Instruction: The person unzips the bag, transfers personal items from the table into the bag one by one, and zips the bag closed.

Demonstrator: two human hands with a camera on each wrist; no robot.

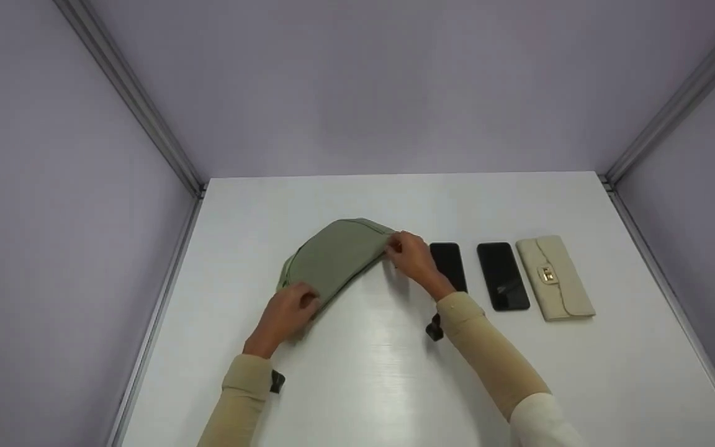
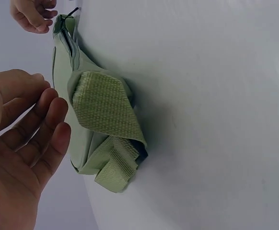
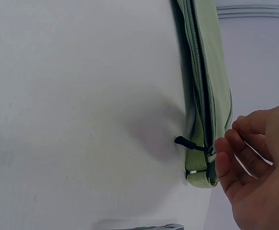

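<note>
At the right end of the green pouch (image 1: 332,257), right-hand fingers (image 3: 224,163) curl against its zipper pull (image 3: 190,143), grasp unconfirmed, while left-hand fingers (image 2: 48,129) hang relaxed beside its strap end, pouch lying mid-desk (image 1: 364,372) left of two phones (image 1: 502,275) and a wallet (image 1: 555,277).

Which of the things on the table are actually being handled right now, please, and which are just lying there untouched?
In hand:
- green bag, left hand at its near end
- zip pull, right hand at that end of the closed zip

Lying about:
- two black phones, side by side to the right
- beige wallet, furthest right
</note>
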